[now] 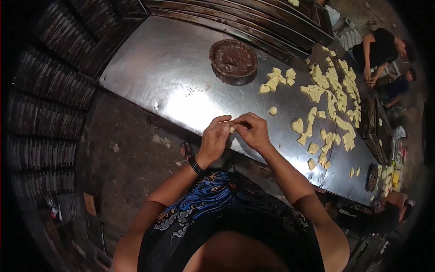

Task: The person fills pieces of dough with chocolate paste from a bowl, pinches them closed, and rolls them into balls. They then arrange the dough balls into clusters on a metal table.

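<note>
Nearest the camera is a black T-shirt with a blue and grey print, worn by the person whose bare forearms reach forward over the edge of a shiny grey metal table; just beyond it, at the near edge of the table and held up in the fingers, is a small pale-yellow lump of what looks like dough, mostly covered by the fingertips; the left hand, with a black band at its wrist, has its thumb and fingers drawn together on the lump; the right hand meets it from the other side, thumb and index finger closed in a pinch, its other fingers curled; the two hands touch or nearly touch, and how much of the lump each one bears cannot be told; the step in hand looks like pinching or shaping this one lump, and so soft a thing seems to call for light, even fingertip pressure, with one hand steadying while the other works; a smooth, round pale-yellow ball sits on the metal beyond the right hand; farther off to the right lie many flat, angular pale-yellow dough pieces, some overlapping; ahead stands a round brown bowl holding a dark brown mass; beyond it are stacked dark metal trays, with a rack of dark trays at the left; at the far right, a co-worker in a black top bends forward, hands together.
</note>
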A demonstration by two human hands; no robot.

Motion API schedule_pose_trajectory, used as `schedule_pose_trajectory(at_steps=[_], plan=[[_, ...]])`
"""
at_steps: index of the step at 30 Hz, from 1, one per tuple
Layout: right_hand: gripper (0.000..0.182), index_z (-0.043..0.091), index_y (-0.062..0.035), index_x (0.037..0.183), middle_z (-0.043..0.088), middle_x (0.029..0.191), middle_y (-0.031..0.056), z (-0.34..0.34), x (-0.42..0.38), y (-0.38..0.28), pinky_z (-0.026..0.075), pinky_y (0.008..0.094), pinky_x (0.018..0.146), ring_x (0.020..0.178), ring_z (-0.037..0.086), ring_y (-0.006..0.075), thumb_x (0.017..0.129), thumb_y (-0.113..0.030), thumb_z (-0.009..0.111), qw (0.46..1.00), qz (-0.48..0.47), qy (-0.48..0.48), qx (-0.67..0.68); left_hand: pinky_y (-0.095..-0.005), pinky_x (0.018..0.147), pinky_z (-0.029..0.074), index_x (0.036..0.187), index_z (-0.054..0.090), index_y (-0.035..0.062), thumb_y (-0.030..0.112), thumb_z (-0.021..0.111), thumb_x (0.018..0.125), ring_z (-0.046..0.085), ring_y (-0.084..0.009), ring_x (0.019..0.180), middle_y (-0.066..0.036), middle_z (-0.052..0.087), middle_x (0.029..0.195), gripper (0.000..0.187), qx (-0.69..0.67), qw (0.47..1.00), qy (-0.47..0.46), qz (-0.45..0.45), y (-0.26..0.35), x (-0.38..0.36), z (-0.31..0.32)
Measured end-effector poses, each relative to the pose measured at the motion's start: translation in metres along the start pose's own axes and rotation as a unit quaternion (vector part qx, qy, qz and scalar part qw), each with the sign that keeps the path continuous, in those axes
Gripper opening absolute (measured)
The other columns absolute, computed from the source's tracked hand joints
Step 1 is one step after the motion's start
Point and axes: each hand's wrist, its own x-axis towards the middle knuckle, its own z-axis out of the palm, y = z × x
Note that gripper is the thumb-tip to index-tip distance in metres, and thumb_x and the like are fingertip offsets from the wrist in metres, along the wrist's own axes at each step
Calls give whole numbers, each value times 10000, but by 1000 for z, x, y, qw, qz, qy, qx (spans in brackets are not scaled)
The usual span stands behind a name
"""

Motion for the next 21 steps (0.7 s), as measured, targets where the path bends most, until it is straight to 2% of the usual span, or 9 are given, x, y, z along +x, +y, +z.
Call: schedule_pose_trajectory(at_steps=[1, 4, 8, 10, 11, 14, 16, 18, 21], plan=[[154, 660, -4, 891, 643, 878, 134, 6, -2, -4, 521, 319, 666, 773, 651, 255, 741, -37, 651, 999, 7, 37, 17, -364, 879, 452, 1045, 650, -29, 287, 436, 962, 565, -308, 1069, -216, 582, 1121, 391, -74, 996, 2, -50, -2, -1, 1], [162, 667, -23, 880, 641, 868, 126, 15, -10, -5, 524, 323, 691, 801, 648, 263, 722, 3, 643, 991, -9, 114, -70, -366, 914, 436, 1068, 649, -18, 270, 458, 949, 545, -322, 1106, -239, 564, 1149, 365, -32, 996, -80, 28, -4, 14, -7], [199, 664, -41, 887, 638, 892, 129, 22, -46, 32, 532, 368, 722, 814, 642, 280, 718, 48, 606, 937, -14, 184, -296, -360, 856, 477, 958, 670, -6, 115, 557, 853, 576, -336, 1056, -237, 571, 1144, 196, -60, 965, -249, 60, -33, 24, -26], [168, 659, -40, 858, 644, 874, 111, 26, -78, 47, 534, 389, 715, 807, 643, 274, 716, 38, 610, 900, -50, 158, -403, -326, 744, 512, 919, 650, -15, 46, 592, 811, 628, -270, 904, -206, 580, 1123, 137, -76, 967, -220, 104, -69, 31, -32], [111, 654, -37, 848, 644, 838, 116, 21, -85, 37, 519, 399, 715, 798, 635, 285, 742, -47, 626, 902, -42, 108, -416, -302, 719, 504, 922, 654, -2, 47, 587, 822, 622, -225, 858, -177, 585, 1107, 129, -90, 978, -187, -19, -78, 30, -36], [125, 630, -27, 816, 625, 819, 150, -8, -61, -4, 492, 408, 692, 771, 610, 313, 762, -140, 630, 894, 369, -75, -242, -281, 685, 486, 959, 664, -14, 103, 608, 841, 609, -193, 829, -139, 600, 1089, 176, -18, 979, -194, -54, -70, 55, -50], [168, 590, -20, 754, 589, 753, 171, -18, -29, 6, 463, 414, 638, 713, 581, 338, 771, -185, 621, 898, 365, -31, -243, -272, 687, 486, 967, 666, -12, 114, 607, 848, 610, -188, 838, -131, 607, 1075, 183, -9, 975, -216, -43, -69, 60, -46], [145, 577, -36, 738, 574, 749, 149, 3, -14, 57, 445, 425, 660, 709, 555, 337, 747, -174, 623, 947, 149, 181, -221, -265, 689, 486, 977, 666, -16, 127, 608, 854, 611, -186, 849, -132, 608, 1072, 197, -18, 971, -234, -47, -65, 61, -40], [113, 596, -71, 811, 568, 838, 120, 33, -27, 75, 403, 425, 783, 836, 519, 327, 700, -88, 583, 932, 70, 77, -347, -260, 700, 489, 993, 663, -22, 143, 599, 872, 612, -183, 868, -132, 607, 1074, 215, -18, 972, -226, -56, -57, 48, -36]])
